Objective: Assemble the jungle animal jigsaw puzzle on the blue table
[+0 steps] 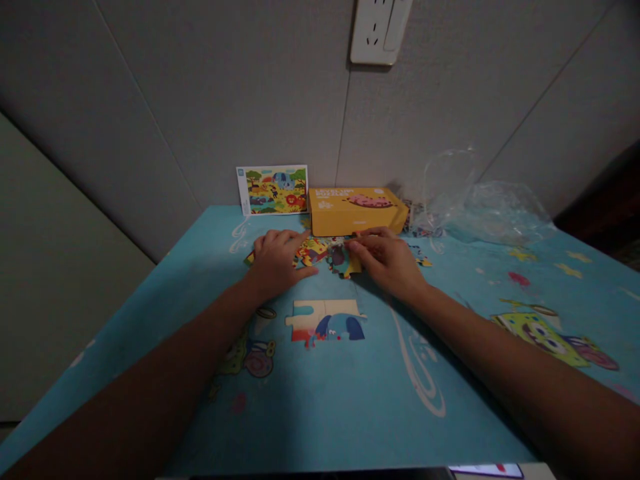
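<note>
Wall: pale gray panels [280, 87] rise behind the scene, a white socket plate [376, 40] fixed above the middle of the surface's far edge.
Surface: blue, printed with cartoon figures and white swirls [350, 413], it meets the wall at its far edge.
Picture card: an animal scene [274, 190] leans upright against the wall near the far left corner.
Yellow box: marked "Level Up! Puzzles," the carton [357, 213] lies along the far edge, just right of the card.
Clear plastic: crumpled wrapping [495, 210] sits toward the far right corner.
Left hand: spread, thumb apart from the fingers, the left hand [277, 260] rests over the left end of the loose puzzle pieces [313, 252] in front of the box.
Right hand: thumb and fingers drawn together, the right hand [385, 259] is at a teal-and-yellow piece [344, 261]; whether it is pinched cannot be told.
Joined section: linked pieces showing a blue elephant [340, 327] lie flat between the forearms, nearer the surface's near edge than the loose ones.
</note>
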`<state>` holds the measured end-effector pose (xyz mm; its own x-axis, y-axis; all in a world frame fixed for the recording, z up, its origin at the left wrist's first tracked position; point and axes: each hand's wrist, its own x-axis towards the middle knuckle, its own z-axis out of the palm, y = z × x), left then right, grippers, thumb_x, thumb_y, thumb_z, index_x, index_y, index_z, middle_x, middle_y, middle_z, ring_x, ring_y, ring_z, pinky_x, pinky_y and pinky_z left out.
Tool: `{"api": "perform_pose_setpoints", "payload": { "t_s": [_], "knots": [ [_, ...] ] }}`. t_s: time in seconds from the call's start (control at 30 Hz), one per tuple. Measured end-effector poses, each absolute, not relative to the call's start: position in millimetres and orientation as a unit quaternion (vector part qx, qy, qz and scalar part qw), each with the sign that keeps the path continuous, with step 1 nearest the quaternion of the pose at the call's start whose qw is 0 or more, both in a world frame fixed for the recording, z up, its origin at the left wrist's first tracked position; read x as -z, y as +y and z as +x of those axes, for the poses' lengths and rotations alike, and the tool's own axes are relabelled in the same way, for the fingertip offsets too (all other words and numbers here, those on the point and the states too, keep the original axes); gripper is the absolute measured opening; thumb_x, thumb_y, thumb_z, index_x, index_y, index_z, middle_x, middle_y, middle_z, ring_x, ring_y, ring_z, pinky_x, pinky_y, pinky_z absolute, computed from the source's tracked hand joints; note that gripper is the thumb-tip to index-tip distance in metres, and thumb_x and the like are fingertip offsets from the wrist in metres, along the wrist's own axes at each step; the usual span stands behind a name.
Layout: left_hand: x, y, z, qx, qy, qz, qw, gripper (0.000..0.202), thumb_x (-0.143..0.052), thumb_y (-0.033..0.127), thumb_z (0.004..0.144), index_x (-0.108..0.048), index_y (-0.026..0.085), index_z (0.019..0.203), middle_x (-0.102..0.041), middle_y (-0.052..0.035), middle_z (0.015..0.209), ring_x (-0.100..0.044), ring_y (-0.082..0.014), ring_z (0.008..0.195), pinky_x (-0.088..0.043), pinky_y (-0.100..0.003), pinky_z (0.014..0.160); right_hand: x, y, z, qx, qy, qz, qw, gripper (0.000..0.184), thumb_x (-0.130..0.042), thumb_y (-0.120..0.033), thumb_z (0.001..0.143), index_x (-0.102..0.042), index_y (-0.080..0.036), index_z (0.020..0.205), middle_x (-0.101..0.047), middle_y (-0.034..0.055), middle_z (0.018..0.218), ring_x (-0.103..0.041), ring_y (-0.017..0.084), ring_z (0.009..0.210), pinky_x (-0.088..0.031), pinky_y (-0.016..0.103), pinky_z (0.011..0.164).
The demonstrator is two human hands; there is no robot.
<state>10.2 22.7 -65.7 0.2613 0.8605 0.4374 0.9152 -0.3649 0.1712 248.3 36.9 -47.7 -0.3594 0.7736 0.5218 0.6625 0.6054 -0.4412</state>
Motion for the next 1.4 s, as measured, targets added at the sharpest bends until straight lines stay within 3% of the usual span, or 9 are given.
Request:
{"api": "perform_pose_setpoints", "payload": {
  "t_s": [0.33,0.57,0.7,0.8,0.87,0.97,1.07,1.13,1.4],
  "knots": [
    [64,23,11,0.264,-0.562,-0.783,0.04,0.053,-0.074,0.042,0.077,-0.064,0.021,0.125,-0.071,-0.0089,0.113,-0.055,-0.0328,0.108,-0.038,-0.048,0.094,62,53,257,-0.016,-0.845,-0.448,0.292,0.018,-0.06,-0.027,0.088,-0.076,-0.021,0.096,-0.073,0.0091,0.11,-0.056,0.031,0.11,-0.042,0.05,0.096],
    [51,13,16,0.368,-0.434,-0.821,0.049,0.062,-0.076,0.044,0.077,-0.057,0.021,0.132,-0.068,-0.0077,0.119,-0.053,-0.0273,0.11,-0.038,-0.043,0.097,54,35,245,-0.163,-0.79,-0.428,0.408,0.046,-0.06,-0.04,0.089,-0.058,-0.019,0.13,-0.073,0.0092,0.102,-0.064,0.026,0.097,-0.048,0.043,0.087],
    [49,16,7,0.314,-0.417,-0.853,0.028,0.066,-0.076,0.047,0.077,-0.055,0.026,0.135,-0.063,-0.006,0.131,-0.048,-0.0294,0.119,-0.035,-0.046,0.103,56,31,242,-0.233,-0.766,-0.419,0.428,0.031,-0.059,-0.034,0.088,-0.066,-0.018,0.113,-0.07,0.0039,0.081,-0.064,0.019,0.073,-0.049,0.035,0.072],
    [51,28,-12,0.337,-0.586,-0.736,0.04,0.039,-0.062,0.032,0.085,-0.065,0.025,0.123,-0.063,-0.0065,0.131,-0.051,-0.0305,0.119,-0.037,-0.048,0.103,57,38,249,-0.134,-0.762,-0.462,0.434,0.024,-0.058,-0.032,0.087,-0.069,-0.018,0.103,-0.07,0.0054,0.079,-0.061,0.023,0.078,-0.046,0.036,0.073],
    [51,35,-24,0.371,-0.703,-0.607,0.02,0.031,-0.051,0.024,0.086,-0.07,0.022,0.111,-0.068,-0.009,0.118,-0.06,-0.0285,0.104,-0.046,-0.045,0.092,57,45,255,-0.068,-0.76,-0.496,0.413,0.023,-0.058,-0.032,0.086,-0.071,-0.018,0.099,-0.071,0.0072,0.08,-0.059,0.026,0.083,-0.044,0.038,0.075],
    [49,38,-29,0.348,-0.745,-0.569,0.011,0.028,-0.058,0.038,0.083,-0.073,0.024,0.103,-0.069,-0.0099,0.108,-0.062,-0.0318,0.098,-0.048,-0.047,0.085,57,52,261,-0.025,-0.757,-0.53,0.381,0.023,-0.058,-0.033,0.086,-0.072,-0.018,0.097,-0.073,0.0082,0.08,-0.056,0.028,0.086,-0.041,0.041,0.077],
    [49,30,-19,0.23,-0.726,-0.648,0.02,0.053,-0.067,0.067,0.069,-0.074,0.024,0.098,-0.068,-0.0153,0.11,-0.054,-0.0427,0.11,-0.042,-0.06,0.09,59,56,262,0.006,-0.755,-0.55,0.358,0.023,-0.059,-0.034,0.086,-0.073,-0.018,0.094,-0.072,0.0091,0.08,-0.054,0.03,0.086,-0.039,0.042,0.078],
    [50,24,-11,0.168,-0.701,-0.693,0.028,0.067,-0.067,0.073,0.064,-0.072,0.021,0.106,-0.065,-0.0182,0.116,-0.05,-0.0448,0.114,-0.037,-0.064,0.094,61,57,261,0.031,-0.755,-0.562,0.336,0.022,-0.058,-0.035,0.087,-0.073,-0.018,0.092,-0.071,0.0105,0.083,-0.054,0.03,0.088,-0.038,0.043,0.079],
    [49,21,-2,0.146,-0.693,-0.706,0.006,0.05,-0.067,0.054,0.074,-0.071,0.02,0.11,-0.064,-0.0159,0.12,-0.051,-0.0409,0.115,-0.038,-0.06,0.095,56,52,257,0.065,-0.761,-0.552,0.335,0.025,-0.054,-0.034,0.089,-0.073,-0.017,0.094,-0.066,0.0131,0.092,-0.054,0.03,0.092,-0.037,0.042,0.08]
  ]
}}
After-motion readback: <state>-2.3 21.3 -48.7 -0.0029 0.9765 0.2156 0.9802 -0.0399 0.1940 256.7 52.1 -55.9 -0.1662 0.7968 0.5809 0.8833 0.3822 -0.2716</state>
